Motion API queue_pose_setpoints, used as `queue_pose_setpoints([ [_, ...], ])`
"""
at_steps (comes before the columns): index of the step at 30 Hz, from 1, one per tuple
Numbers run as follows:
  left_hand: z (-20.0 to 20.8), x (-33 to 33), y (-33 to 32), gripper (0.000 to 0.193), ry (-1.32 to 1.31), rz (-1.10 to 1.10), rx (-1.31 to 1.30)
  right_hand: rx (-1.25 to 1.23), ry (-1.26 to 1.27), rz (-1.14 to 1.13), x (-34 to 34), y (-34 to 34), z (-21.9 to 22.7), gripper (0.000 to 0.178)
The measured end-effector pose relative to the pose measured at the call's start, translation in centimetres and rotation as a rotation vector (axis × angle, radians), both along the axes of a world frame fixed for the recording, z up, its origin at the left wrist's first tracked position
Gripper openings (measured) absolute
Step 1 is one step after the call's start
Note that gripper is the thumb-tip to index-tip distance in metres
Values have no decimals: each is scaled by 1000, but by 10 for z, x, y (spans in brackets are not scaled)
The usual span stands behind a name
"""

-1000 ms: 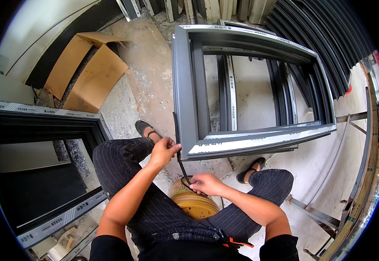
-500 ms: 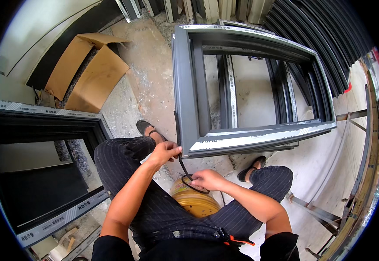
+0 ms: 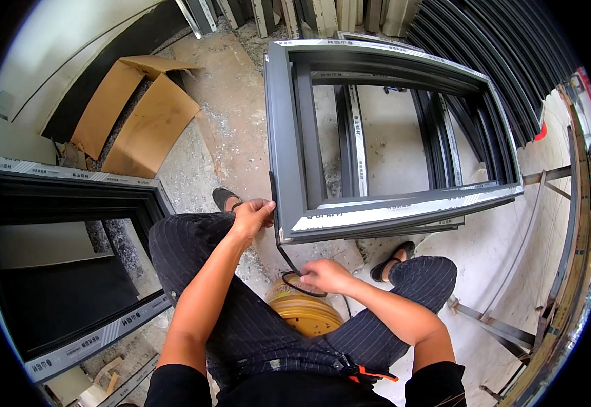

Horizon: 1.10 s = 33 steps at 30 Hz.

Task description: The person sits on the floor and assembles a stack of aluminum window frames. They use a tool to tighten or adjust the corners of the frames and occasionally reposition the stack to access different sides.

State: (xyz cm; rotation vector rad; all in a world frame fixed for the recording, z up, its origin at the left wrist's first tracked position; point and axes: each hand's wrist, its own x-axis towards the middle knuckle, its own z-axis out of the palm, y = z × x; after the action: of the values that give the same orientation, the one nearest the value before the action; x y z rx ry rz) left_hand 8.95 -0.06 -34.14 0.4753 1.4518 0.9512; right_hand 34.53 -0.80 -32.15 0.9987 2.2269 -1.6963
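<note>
A dark grey window frame (image 3: 288, 136) with white printed film on its edges lies stacked in front of me. Along its left side runs a black rubber strip (image 3: 284, 254), bending round the near corner and ending in a loop. At that side, my left hand (image 3: 251, 218) has thumb and fingers closed on the strip, close against the frame. My right hand (image 3: 327, 277) pinches the strip lower down, near the loop. Below that hand, between my legs, stands a yellow bucket (image 3: 305, 315). The fingertips of both hands partly cover the strip.
Another stack of dark frames (image 3: 78, 173) stands at my left. Farther off is an open cardboard box (image 3: 153, 129) with dark contents. Long black profiles (image 3: 499, 61) lean at the far right, and a metal rack (image 3: 505, 334) stands near right. Debris litters the floor.
My left hand has slid up along the frame's left side, away from the near corner. The right hand stays nearly still, holding the strip. The frame has shifted slightly left in view.
</note>
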Motion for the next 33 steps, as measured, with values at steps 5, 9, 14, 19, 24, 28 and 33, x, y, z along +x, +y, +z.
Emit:
queue_pose_setpoints([
  [5, 18, 5, 11, 28, -11, 48, -50, 63, -1, 21, 1, 0, -1, 28],
  [9, -8, -4, 18, 27, 13, 102, 50, 103, 12, 44, -2, -4, 1, 28],
  [14, 3, 1, 25, 27, 90, 104, 21, 103, 7, 49, -3, -6, -5, 27],
  [19, 5, 6, 39, 33, 18, 185, 25, 106, 6, 32, -4, -6, 6, 27],
  [24, -5, 8, 44, 37, 48, 210, -35, 144, 48, -25, 3, -8, -1, 27],
  [28, 0, 3, 51, 57, 37, 209, -96, 152, 17, -73, 7, -7, 5, 26],
  [33, 13, 12, 51, 44, 13, 258, -126, 307, 30, -114, 11, -7, 17, 25],
])
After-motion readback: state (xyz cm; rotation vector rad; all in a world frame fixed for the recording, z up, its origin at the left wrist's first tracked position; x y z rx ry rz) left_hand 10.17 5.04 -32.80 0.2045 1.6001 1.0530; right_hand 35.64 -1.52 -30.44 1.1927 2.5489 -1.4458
